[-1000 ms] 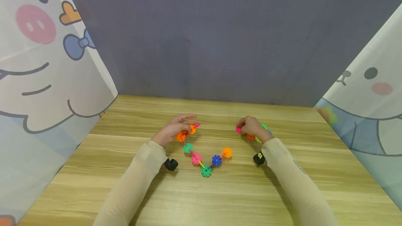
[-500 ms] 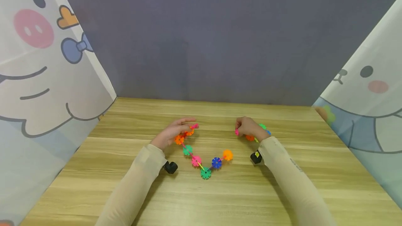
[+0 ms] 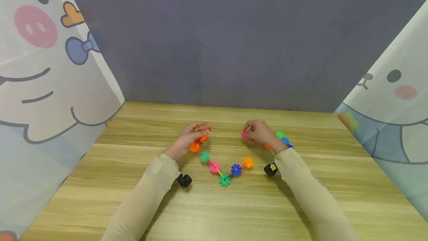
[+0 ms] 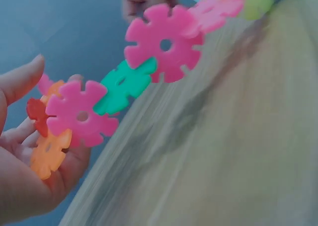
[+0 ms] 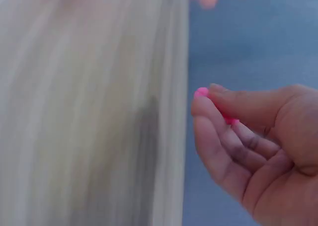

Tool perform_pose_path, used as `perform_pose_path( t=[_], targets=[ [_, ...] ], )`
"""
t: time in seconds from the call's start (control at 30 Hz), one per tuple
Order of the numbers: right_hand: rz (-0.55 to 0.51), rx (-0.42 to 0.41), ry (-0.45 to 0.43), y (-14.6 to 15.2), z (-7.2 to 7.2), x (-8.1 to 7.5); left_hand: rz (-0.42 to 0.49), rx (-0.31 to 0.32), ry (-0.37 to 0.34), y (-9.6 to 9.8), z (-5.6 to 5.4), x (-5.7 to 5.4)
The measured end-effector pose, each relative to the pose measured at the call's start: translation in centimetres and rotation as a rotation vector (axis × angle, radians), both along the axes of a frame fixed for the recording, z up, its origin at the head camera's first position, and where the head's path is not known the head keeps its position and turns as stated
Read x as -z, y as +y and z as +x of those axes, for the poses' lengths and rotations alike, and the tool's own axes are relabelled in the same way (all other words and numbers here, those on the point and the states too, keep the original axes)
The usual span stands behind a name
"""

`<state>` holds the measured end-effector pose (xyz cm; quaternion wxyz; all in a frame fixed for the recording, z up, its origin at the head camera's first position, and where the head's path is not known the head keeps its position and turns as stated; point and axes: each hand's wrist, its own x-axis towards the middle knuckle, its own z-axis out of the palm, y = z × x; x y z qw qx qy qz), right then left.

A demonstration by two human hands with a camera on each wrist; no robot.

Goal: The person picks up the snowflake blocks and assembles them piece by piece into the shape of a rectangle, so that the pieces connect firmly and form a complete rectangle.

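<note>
My left hand (image 3: pixel 188 137) holds one end of a chain of notched plastic snowflake discs, where a pink disc (image 3: pixel 208 128) sticks out at the fingertips. From there the chain runs over orange discs, a light green disc (image 3: pixel 204 156) and a pink one down to a green disc (image 3: pixel 224 180). It then turns up through a blue disc (image 3: pixel 236 169) to an orange disc (image 3: pixel 248 162). In the left wrist view, an orange disc (image 4: pixel 51 154) lies against the fingers. My right hand (image 3: pixel 262 132) pinches a single pink disc (image 5: pixel 201 92) between thumb and fingers, apart from the chain.
Several loose discs lie right of my right hand, among them a green one (image 3: pixel 280 134) and a light blue one (image 3: pixel 285 141); the forearm partly hides this group. Black wrist cameras sit below both sleeves. A grey partition (image 3: pixel 214 47) stands behind the wooden table (image 3: pixel 234 211).
My right hand has moved left, away from the loose discs, carrying the pink disc. The left hand still holds the chain, its pink end disc now a little higher, and the chain has shifted slightly right.
</note>
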<state>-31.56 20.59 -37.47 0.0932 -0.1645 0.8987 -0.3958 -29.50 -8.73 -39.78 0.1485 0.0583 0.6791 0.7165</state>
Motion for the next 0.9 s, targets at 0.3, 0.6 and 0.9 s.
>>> perform_pose_path(
  t=[0.3,0.6,0.9],
  targets=[
    [-0.261,0.002,-0.049,-2.7,0.6,-1.3,0.119,-0.108,0.004,1.7,0.5,0.5],
    [-0.373,0.005,0.028,-5.2,0.9,-1.7,0.137,-0.096,-0.012,2.0,0.7,0.3],
    [-0.42,0.001,0.025,-7.4,1.0,-2.5,0.151,-0.093,-0.03,2.1,0.9,0.3]
  ],
)
